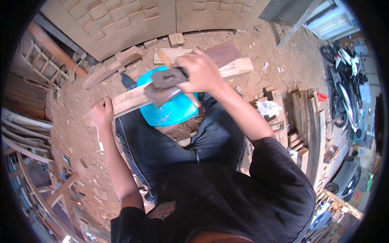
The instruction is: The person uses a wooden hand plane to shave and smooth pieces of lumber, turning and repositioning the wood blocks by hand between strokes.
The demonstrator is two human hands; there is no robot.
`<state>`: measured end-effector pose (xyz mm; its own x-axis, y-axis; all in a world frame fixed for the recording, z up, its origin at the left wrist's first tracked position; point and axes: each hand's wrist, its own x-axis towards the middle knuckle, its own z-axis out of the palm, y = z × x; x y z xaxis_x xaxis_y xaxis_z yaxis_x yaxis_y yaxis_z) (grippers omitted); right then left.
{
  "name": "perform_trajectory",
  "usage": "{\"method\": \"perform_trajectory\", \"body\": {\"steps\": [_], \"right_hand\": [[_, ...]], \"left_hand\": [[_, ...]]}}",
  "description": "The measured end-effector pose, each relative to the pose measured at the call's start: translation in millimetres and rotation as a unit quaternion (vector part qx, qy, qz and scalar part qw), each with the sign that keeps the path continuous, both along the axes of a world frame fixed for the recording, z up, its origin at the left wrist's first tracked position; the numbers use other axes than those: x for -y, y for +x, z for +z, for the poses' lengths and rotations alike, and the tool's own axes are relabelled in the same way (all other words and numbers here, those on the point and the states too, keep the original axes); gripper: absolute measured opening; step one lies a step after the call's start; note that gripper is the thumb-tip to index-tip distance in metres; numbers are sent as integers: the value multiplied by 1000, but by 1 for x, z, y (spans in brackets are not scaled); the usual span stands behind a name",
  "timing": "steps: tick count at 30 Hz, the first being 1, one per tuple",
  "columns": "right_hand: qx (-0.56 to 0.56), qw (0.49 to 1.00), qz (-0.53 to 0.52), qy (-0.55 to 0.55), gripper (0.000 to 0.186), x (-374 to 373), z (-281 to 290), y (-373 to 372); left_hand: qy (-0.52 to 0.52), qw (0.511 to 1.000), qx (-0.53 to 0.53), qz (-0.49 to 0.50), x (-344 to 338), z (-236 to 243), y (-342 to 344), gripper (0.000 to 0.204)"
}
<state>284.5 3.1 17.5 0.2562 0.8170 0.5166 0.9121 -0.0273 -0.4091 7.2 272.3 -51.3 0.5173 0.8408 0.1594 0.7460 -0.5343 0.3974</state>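
A pale wooden beam (129,100) lies slantwise over a bright blue plastic stool (166,117) between my knees. My left hand (102,112) is closed around the beam's left end, thumb on top. My right hand (197,71) grips a dark wooden hand plane (223,54), its long body lying along the beam's upper face. A light wooden cross handle (165,59) sticks out on both sides of the plane. The plane's front part is smeared by motion, so its blade cannot be made out. The hand and plane hide the beam's middle.
Carved wooden panels (133,24) stand across the far side, with wood offcuts (176,39) before them. To the right are stacked boards (302,109), a white rag (268,108) and a motorbike (342,81). Wooden frames (44,60) lean at left. Shavings litter the dirt floor.
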Motion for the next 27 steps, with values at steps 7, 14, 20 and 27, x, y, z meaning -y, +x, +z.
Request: {"method": "perform_trajectory", "body": {"steps": [7,14,20,27], "right_hand": [[13,997,-58,-41,31,-9,-14,6],[26,993,-101,-49,36,54,-12,64],[20,991,-119,-57,34,94,-12,85],[-42,948,-310,-64,34,207,-26,172]], "left_hand": [[22,999,45,-22,5,-3,1,47],[31,999,11,-10,0,-4,-2,48],[13,1000,-1,-5,-10,-3,-1,48],[0,1000,13,-11,-3,6,1,45]]}}
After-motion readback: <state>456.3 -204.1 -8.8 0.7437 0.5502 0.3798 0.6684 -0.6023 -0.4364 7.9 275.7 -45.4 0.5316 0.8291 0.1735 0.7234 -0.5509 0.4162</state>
